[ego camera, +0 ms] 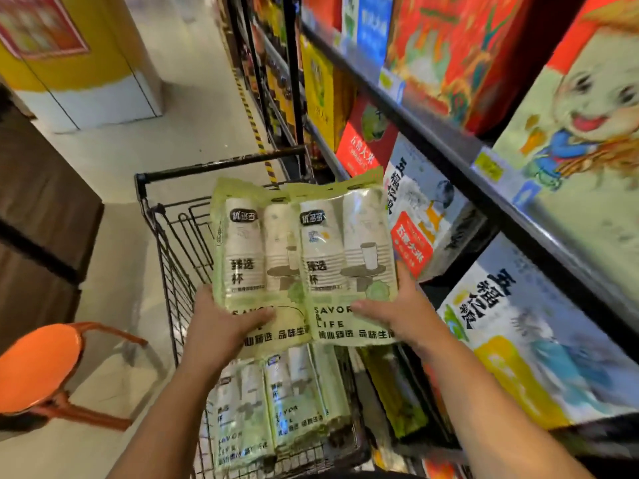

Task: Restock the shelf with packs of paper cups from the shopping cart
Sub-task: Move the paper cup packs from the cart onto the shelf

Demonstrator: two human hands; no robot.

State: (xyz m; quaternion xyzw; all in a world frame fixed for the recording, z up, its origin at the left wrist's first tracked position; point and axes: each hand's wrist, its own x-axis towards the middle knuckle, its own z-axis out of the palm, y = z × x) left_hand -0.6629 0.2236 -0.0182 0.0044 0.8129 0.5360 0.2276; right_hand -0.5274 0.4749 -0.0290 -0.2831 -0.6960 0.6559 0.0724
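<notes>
Two pale green packs of paper cups are held side by side above the black wire shopping cart (162,216). My left hand (224,323) grips the bottom of the left pack (256,250), thumb across its front. My right hand (397,312) grips the bottom of the right pack (345,257) the same way. More packs of paper cups (273,409) lie inside the cart below my hands. The shelf (449,140) runs along the right side.
The shelf's boards hold large boxes and bags of rice (425,216). An orange stool (38,368) stands on the floor to the left of the cart. A brown counter (38,209) lies farther left, and the aisle floor stretches ahead.
</notes>
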